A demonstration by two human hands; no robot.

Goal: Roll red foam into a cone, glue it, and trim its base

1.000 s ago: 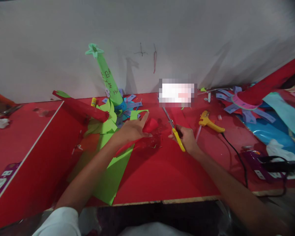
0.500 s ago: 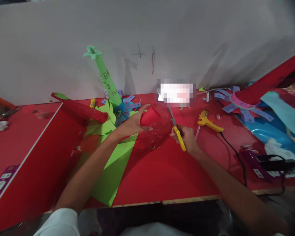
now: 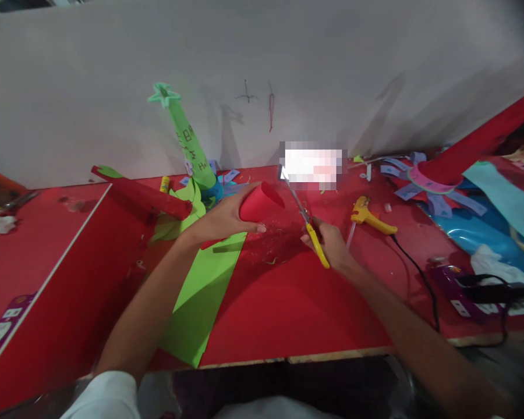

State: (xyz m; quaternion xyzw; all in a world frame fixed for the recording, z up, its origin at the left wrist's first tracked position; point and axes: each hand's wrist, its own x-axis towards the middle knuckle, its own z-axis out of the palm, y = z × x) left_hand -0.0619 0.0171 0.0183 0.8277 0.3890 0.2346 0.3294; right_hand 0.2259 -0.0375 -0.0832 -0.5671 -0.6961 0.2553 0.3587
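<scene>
My left hand (image 3: 227, 218) is wrapped round a red paper tube (image 3: 258, 203), its open end tilted toward the right. In my right hand (image 3: 329, 241) is a pair of yellow-handled scissors (image 3: 317, 244), blades pointing up and away to the left. A gap separates the blades from the tube. Small paper scraps (image 3: 273, 247) lie on the red tabletop between my hands. Beneath my left forearm lies a light green sheet (image 3: 205, 302). Behind the left hand a green paper tube with a star top (image 3: 192, 139) stands among cut green and blue paper strips.
A yellow glue gun (image 3: 371, 216) with a black cord lies right of the scissors. Farther right are a red paper tube with a pink collar (image 3: 471, 151), a blue sheet (image 3: 460, 230) and a purple box (image 3: 449, 285). A red board (image 3: 82, 291) stands at the left. A pale wall (image 3: 332, 70) closes the back.
The red tube in my left hand has turned so more of its side shows, and it has shifted slightly left. The scissor blades have swung a little to the left.
</scene>
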